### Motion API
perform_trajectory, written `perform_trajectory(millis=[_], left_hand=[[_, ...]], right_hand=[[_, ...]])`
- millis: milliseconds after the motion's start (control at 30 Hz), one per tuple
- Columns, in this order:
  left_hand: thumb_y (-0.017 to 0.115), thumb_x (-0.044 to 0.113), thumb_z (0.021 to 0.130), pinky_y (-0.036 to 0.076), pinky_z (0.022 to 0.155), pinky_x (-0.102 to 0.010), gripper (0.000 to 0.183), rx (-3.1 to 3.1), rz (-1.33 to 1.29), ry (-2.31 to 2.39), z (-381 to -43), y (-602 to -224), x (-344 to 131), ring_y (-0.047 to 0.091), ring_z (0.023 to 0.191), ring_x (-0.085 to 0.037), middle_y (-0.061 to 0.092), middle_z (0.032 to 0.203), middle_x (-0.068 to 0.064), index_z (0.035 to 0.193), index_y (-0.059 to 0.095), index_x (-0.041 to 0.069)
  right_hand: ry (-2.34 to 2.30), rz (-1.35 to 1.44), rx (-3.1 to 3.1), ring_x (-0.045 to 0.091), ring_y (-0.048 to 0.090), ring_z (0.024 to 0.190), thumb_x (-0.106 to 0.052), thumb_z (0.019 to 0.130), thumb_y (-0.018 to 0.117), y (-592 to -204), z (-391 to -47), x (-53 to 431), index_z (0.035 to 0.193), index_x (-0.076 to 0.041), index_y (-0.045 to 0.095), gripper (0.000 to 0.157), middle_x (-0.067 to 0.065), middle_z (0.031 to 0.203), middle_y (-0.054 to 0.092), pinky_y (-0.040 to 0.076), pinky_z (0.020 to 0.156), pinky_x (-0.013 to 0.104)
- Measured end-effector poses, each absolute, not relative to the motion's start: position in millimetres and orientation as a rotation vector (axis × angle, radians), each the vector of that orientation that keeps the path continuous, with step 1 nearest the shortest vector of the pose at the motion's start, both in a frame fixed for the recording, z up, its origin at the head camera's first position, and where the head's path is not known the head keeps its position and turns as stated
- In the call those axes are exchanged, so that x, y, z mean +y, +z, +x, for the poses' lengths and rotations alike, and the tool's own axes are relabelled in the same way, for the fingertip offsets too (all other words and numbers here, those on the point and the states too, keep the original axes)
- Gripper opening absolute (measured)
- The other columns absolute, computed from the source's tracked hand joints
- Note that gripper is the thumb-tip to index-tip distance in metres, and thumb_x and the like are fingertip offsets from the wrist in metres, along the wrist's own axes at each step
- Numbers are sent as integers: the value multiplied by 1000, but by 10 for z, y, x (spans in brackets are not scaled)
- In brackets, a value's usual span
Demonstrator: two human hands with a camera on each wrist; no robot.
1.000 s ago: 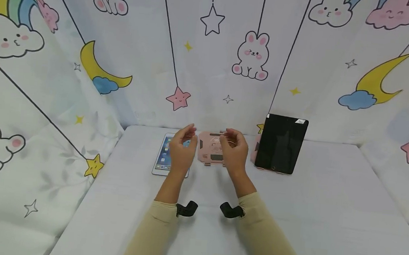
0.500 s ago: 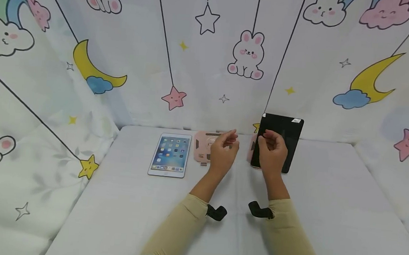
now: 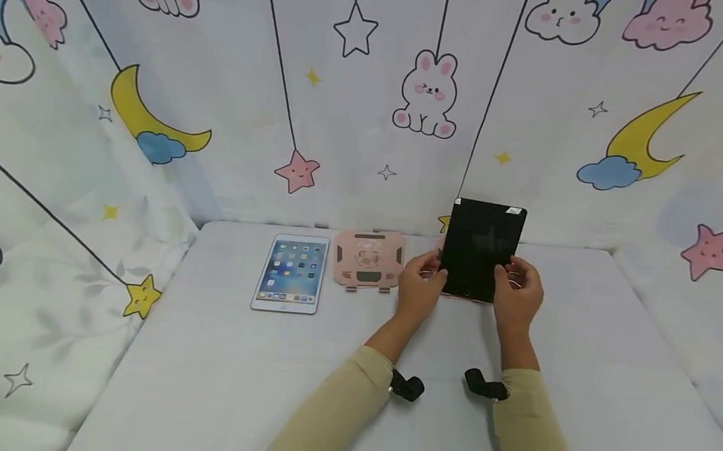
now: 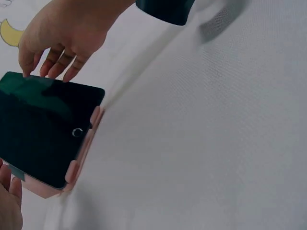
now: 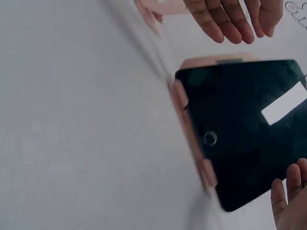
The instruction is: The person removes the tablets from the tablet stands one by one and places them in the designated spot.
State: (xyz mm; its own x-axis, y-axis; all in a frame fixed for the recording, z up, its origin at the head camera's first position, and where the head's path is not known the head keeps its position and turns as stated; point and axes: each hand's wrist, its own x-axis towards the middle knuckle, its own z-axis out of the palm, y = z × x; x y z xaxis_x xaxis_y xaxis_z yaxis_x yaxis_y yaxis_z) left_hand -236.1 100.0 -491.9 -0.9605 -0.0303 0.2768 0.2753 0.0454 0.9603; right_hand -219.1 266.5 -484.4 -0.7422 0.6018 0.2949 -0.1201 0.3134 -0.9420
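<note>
A black-screened tablet [image 3: 482, 249] leans back on a pink stand [image 5: 192, 139], whose two lower clips hold its bottom edge. My left hand [image 3: 419, 287] is at the tablet's left side; in the right wrist view its loosely bent fingers [image 5: 230, 24] are a little apart from the edge. At the right side is my right hand [image 3: 517, 294], its fingertips [image 4: 67, 75] at the tablet's edge in the left wrist view. Neither hand visibly grips the tablet. A second pink stand [image 3: 369, 260] lies folded flat left of my left hand.
A white tablet [image 3: 289, 274] with a lit screen of icons lies flat at the left on the white table [image 3: 227, 399]. Behind rises a cloth backdrop [image 3: 243, 103] printed with moons, stars and rabbits. A white label [image 5: 284, 103] is on the black screen.
Both hands have moved right, from over the flat pink stand and white tablet to either side of the leaning black tablet. The head view has turned slightly right.
</note>
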Motion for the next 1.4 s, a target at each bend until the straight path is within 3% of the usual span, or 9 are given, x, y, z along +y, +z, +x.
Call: perform_trajectory(millis=[267,467,667,900,1167,1400], left_hand=[[71,8,86,54,92,-34,39,-2187,-187,-1893,-2416,-5067,1088,62,103,-22,64,110,-10,125,65,8],[73,6,84,55,89,-31,36,-2212,-179,-1822,-2426,-5168,1154,63,98,-22,64,106,-11,119,66,5],[74,2,82,54,86,-25,39,-2170,-83,-1806,-2443,-5280,1249,61,95,-15,62,104,-6,119,66,11],[71,-4,81,51,86,-24,45,-2279,-2,-1598,-2406,-5373,1347,57,95,-10,60,103,-1,120,61,15],[71,-1,82,52,85,-26,41,-2267,7,-1558,-2372,-5362,1376,57,95,-12,60,102,-2,119,61,14],[71,-5,81,53,85,-25,42,-2188,1,-1661,-2344,-5354,1355,58,96,-12,62,103,-2,118,62,14]], right_hand=[[1508,-532,-2014,0,54,89,-22,91,67,-5072,-2140,2773,125,-8,62,37,7,109,59,44,78,9],[1475,-531,-2057,11,56,94,-12,86,73,-5147,-2145,2810,125,-6,62,41,13,113,60,45,79,9],[1413,-501,-2165,18,55,100,-1,79,77,-5223,-2174,2838,130,-8,54,56,12,113,56,47,83,17],[1330,-505,-2317,24,53,103,-2,82,74,-5287,-2138,2846,137,-10,42,64,14,114,51,47,89,35],[1307,-455,-2310,20,50,101,-1,82,73,-5314,-2137,2853,137,-8,41,64,13,113,49,39,80,19],[1328,-400,-2287,20,50,103,1,82,72,-5319,-2148,2851,137,-7,39,64,14,114,48,40,84,23]])
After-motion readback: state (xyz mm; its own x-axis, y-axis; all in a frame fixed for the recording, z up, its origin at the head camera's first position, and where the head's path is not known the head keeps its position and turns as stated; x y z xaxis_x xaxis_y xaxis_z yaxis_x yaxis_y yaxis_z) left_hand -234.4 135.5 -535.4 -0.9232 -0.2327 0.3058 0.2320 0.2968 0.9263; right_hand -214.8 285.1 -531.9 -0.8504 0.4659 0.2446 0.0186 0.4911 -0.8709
